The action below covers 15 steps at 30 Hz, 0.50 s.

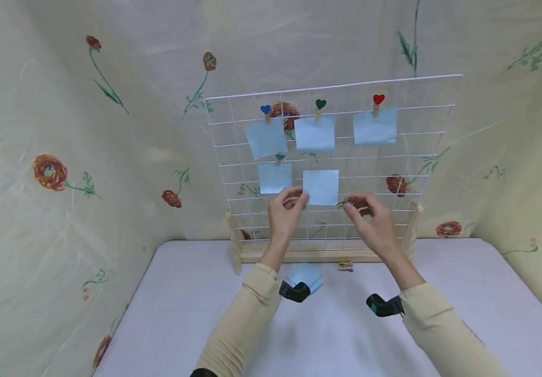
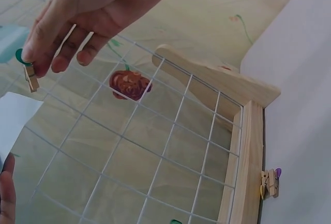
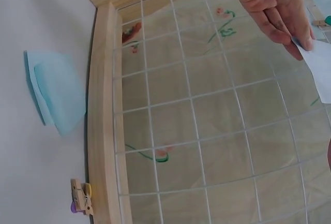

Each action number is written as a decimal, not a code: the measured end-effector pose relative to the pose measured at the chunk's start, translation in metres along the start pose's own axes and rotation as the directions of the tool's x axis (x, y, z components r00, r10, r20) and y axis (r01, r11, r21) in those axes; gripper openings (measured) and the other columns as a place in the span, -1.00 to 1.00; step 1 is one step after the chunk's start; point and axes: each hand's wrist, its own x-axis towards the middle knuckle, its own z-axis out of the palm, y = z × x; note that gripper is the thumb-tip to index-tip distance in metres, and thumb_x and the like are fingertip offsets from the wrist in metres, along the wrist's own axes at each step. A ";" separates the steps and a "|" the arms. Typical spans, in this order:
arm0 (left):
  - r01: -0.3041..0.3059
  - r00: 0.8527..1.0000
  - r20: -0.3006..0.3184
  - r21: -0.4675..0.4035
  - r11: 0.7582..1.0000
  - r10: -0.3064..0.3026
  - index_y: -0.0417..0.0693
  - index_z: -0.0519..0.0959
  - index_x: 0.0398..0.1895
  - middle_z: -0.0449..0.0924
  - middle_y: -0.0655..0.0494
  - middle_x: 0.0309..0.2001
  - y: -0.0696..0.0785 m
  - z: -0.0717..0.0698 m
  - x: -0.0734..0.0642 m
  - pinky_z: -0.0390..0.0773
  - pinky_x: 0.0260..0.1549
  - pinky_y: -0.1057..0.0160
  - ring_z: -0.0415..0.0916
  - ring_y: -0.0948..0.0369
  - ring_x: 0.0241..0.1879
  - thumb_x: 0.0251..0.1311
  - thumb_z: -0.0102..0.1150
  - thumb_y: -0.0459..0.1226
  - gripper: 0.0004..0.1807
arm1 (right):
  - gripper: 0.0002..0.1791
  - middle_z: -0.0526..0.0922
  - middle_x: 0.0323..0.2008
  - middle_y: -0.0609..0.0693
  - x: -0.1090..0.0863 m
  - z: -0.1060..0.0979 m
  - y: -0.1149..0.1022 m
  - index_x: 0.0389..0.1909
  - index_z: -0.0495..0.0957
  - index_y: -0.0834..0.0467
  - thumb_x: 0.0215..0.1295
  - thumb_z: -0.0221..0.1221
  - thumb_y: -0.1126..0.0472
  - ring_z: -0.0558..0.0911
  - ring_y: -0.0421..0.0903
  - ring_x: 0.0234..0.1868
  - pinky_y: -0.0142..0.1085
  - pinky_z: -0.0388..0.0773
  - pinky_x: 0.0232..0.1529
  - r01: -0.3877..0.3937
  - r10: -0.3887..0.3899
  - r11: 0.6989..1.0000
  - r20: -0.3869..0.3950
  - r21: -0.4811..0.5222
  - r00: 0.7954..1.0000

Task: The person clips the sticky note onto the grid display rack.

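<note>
Pale blue paper holds my attention from this end: one sheet is in front of the wire grid, its lower left corner in the left hand. I see that hand's thumb and forefinger brought together on the corner in a pinch, with other fingers bent. The right hand is likewise nearly closed at the tips, pinching a green peg; through the left wrist camera I see its remaining fingers loosely bent and spaced apart. That peg is just beside the sheet's lower right corner. Whether the sheet touches the wires behind it, I cannot tell.

Around it I count four hung sheets. Up top, a tilted sheet hangs from a blue peg, an upper middle sheet from a dark green peg, and an upper right sheet from a red peg. A lower left sheet hangs from a teal peg, just left of the held one.

The grid is in a wooden stand on the white table. In front of its base I see loose sheets, overlapping, and loose pegs, with yellow and purple on them. Flowered cloth hangs behind.
</note>
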 end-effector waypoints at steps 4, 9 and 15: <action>0.009 1.000 -0.011 0.005 1.000 -0.009 -0.10 0.63 -0.15 0.62 0.01 -0.23 0.003 0.001 0.002 0.62 -0.38 0.37 0.66 0.18 -0.37 0.13 0.28 -0.25 -0.78 | -0.79 0.64 -0.26 0.12 0.001 0.001 0.022 -0.12 0.52 0.31 0.22 0.19 0.41 0.50 -0.41 -0.28 -0.66 0.41 -0.29 0.015 -0.015 1.000 0.009 -0.003 1.000; 0.000 1.000 -0.015 -0.008 1.000 0.000 -0.15 0.62 -0.16 0.62 -0.04 -0.22 0.010 0.000 0.007 0.64 -0.36 0.36 0.67 0.17 -0.36 0.12 0.29 -0.28 -0.78 | -0.77 0.65 -0.26 0.11 0.009 -0.003 0.025 -0.10 0.53 0.29 0.22 0.20 0.37 0.49 -0.48 -0.26 -0.65 0.42 -0.29 0.042 -0.042 0.999 0.011 -0.007 0.999; -0.007 1.000 -0.025 -0.012 1.000 0.007 -0.16 0.62 -0.17 0.62 -0.05 -0.22 0.014 0.000 0.011 0.65 -0.36 0.34 0.67 0.09 -0.34 0.13 0.28 -0.30 -0.80 | -0.76 0.66 -0.24 0.11 0.017 -0.006 0.020 -0.09 0.54 0.28 0.24 0.20 0.32 0.48 -0.48 -0.24 -0.63 0.42 -0.28 0.039 -0.038 0.998 0.029 -0.042 0.999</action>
